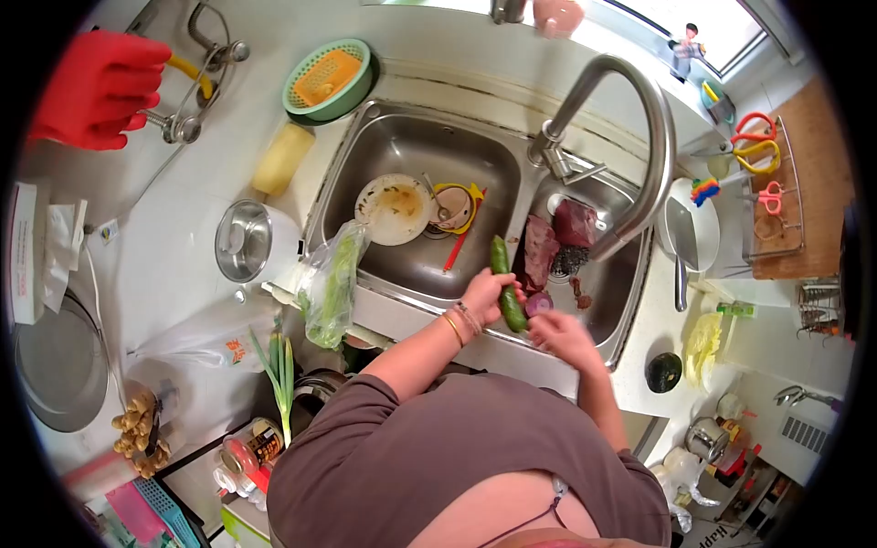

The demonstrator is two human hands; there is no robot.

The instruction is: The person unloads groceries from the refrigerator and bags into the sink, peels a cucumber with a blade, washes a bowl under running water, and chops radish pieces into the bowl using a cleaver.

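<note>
The left hand (480, 297) is gripping the cucumber (514, 310) around its middle, fingers curling closely about it, while its long axis is running near to far, the far end leaning slightly left. The right hand (565, 340) is hovering just right of the near end, its blurred fingers leaving their spread impossible to tell. Beneath, the sink (422, 281) is offering little room rightward, where raw meat (540, 248) and a purple onion (539, 304) are crowding close.

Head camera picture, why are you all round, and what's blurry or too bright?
Head view: black corners round it off, probably from a very wide lens; the window glares white; the right hand is smeared, likely from moving, while the cucumber looks sharper.
</note>
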